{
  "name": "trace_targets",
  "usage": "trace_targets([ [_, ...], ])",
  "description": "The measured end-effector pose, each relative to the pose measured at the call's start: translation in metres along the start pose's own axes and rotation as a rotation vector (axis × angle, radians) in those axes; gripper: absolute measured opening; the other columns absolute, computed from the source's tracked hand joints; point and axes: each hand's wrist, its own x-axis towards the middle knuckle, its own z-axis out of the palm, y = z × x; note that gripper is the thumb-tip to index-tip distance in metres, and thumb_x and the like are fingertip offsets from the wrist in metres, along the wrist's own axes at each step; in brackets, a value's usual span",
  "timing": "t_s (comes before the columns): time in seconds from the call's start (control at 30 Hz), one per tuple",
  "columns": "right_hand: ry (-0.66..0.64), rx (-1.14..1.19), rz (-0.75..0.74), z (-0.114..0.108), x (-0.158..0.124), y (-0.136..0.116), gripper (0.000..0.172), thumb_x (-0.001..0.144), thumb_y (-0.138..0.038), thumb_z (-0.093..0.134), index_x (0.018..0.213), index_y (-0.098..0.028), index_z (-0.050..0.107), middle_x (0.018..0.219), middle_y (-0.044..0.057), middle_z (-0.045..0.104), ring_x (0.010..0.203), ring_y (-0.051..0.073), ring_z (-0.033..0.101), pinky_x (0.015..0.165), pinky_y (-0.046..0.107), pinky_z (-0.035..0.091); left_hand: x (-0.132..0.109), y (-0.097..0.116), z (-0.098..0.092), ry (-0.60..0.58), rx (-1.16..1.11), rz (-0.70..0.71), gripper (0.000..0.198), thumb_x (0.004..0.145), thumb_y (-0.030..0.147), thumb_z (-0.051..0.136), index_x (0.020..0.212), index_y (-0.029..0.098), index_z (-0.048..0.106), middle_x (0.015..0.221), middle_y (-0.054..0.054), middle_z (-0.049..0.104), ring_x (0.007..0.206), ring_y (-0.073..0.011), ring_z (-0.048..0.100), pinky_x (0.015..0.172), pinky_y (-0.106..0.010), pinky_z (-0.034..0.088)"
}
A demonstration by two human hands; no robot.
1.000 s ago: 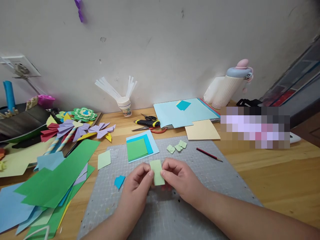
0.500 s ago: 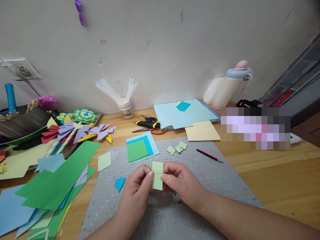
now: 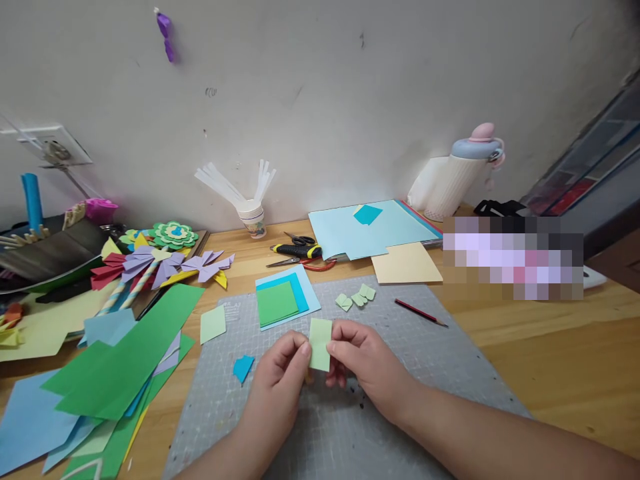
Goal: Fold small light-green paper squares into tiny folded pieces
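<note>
A small light green paper rectangle [image 3: 321, 343] is held upright above the grey cutting mat [image 3: 400, 413]. My left hand [image 3: 283, 373] pinches its left edge between thumb and fingers. On the opposite edge, my right hand [image 3: 365, 357] grips it with the thumb in front. Beyond the hands lie small pale green cut pieces [image 3: 344, 302] and a stack of green and blue paper squares [image 3: 277, 303]. To the left are another light green sheet [image 3: 213, 325] and a blue paper scrap [image 3: 243, 368].
A red and black pencil [image 3: 421, 313] lies on the mat at right. Scissors [image 3: 300, 239] and a yellow-black tool [image 3: 296, 251] sit behind. Green paper sheets [image 3: 125, 360] and paper flowers [image 3: 173, 235] crowd the left. A paper cup [image 3: 254, 220] and a bottle [image 3: 463, 173] stand by the wall.
The green paper has turned a little, and its lower edge has come up slightly between my hands. Both hands keep their pinch. The whole view has shifted slightly.
</note>
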Motion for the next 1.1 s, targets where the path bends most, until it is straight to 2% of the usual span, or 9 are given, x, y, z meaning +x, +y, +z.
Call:
trace_targets([
  [0.13, -0.008, 0.010, -0.005, -0.0004, -0.0003, -0.0001, 0.016, 0.073, -0.026, 0.052, 0.059, -0.018, 0.049, 0.050, -0.004, 0.056, 0.046, 0.010, 0.053, 0.046, 0.021, 0.037, -0.0017, -0.0024, -0.0008, 0.035, 0.086, 0.000, 0.036, 0.087, 0.042, 0.048, 0.060, 0.020, 0.043, 0.055, 0.003, 0.046, 0.055, -0.0128, 0.042, 0.055, -0.023, 0.033],
  [0.3, 0.007, 0.026, 0.008, 0.0005, -0.0004, -0.0009, 0.017, 0.073, -0.027, 0.053, 0.059, -0.018, 0.048, 0.050, -0.003, 0.057, 0.046, 0.010, 0.054, 0.046, 0.021, 0.037, -0.0039, -0.0035, 0.0012, 0.053, 0.114, 0.038, 0.040, 0.086, 0.048, 0.047, 0.058, 0.020, 0.046, 0.052, 0.004, 0.037, 0.051, -0.0123, 0.032, 0.052, -0.023, 0.028],
  [0.47, 0.003, 0.027, 0.008, 0.0004, 0.0007, 0.0007, 0.017, 0.073, -0.027, 0.053, 0.060, -0.018, 0.048, 0.051, -0.003, 0.057, 0.046, 0.010, 0.054, 0.045, 0.020, 0.037, -0.0035, -0.0057, 0.0009, 0.041, 0.088, 0.033, 0.038, 0.087, 0.045, 0.048, 0.059, 0.019, 0.048, 0.054, 0.004, 0.040, 0.051, -0.0117, 0.031, 0.050, -0.023, 0.028],
  [0.63, -0.021, -0.031, 0.005, -0.0013, 0.0003, 0.0030, 0.015, 0.075, -0.024, 0.050, 0.061, -0.018, 0.048, 0.053, -0.003, 0.057, 0.047, 0.009, 0.054, 0.045, 0.020, 0.037, -0.0014, -0.0043, -0.0016, 0.052, -0.018, -0.079, 0.036, 0.085, 0.047, 0.050, 0.061, 0.019, 0.045, 0.054, 0.003, 0.045, 0.053, -0.0123, 0.039, 0.053, -0.023, 0.032],
  [0.77, -0.077, -0.070, -0.008, -0.0006, -0.0014, 0.0026, 0.010, 0.078, -0.025, 0.050, 0.073, -0.018, 0.054, 0.063, -0.002, 0.060, 0.055, 0.011, 0.056, 0.046, 0.020, 0.039, -0.0005, -0.0007, -0.0005, 0.056, -0.093, -0.121, 0.035, 0.082, 0.045, 0.055, 0.062, 0.019, 0.045, 0.054, 0.004, 0.047, 0.053, -0.0110, 0.042, 0.054, -0.022, 0.034],
  [0.83, -0.090, -0.059, -0.026, 0.0000, -0.0011, 0.0025, 0.014, 0.079, -0.030, 0.053, 0.074, -0.018, 0.055, 0.066, -0.001, 0.060, 0.058, 0.012, 0.055, 0.047, 0.020, 0.040, -0.0001, -0.0006, 0.0004, 0.067, -0.117, -0.115, 0.033, 0.079, 0.044, 0.058, 0.063, 0.018, 0.047, 0.056, 0.004, 0.048, 0.053, -0.0106, 0.044, 0.053, -0.021, 0.036],
  [0.97, -0.084, -0.053, -0.047, 0.0002, 0.0014, 0.0032, 0.026, 0.078, -0.041, 0.059, 0.072, -0.016, 0.056, 0.063, -0.001, 0.054, 0.056, 0.011, 0.051, 0.047, 0.021, 0.040, 0.0016, -0.0026, -0.0002, 0.167, -0.133, -0.041, 0.023, 0.072, 0.038, 0.069, 0.080, 0.020, 0.055, 0.073, 0.003, 0.056, 0.066, -0.0126, 0.052, 0.059, -0.022, 0.043],
  [1.1, -0.052, -0.141, -0.094, -0.0004, 0.0019, 0.0055, 0.022, 0.078, -0.038, 0.059, 0.073, -0.017, 0.055, 0.063, -0.003, 0.050, 0.055, 0.010, 0.045, 0.049, 0.022, 0.036, 0.0026, -0.0059, -0.0023, 0.163, -0.109, -0.031, 0.027, 0.073, 0.039, 0.066, 0.090, 0.019, 0.060, 0.083, -0.002, 0.059, 0.076, -0.0159, 0.055, 0.066, -0.024, 0.045],
])
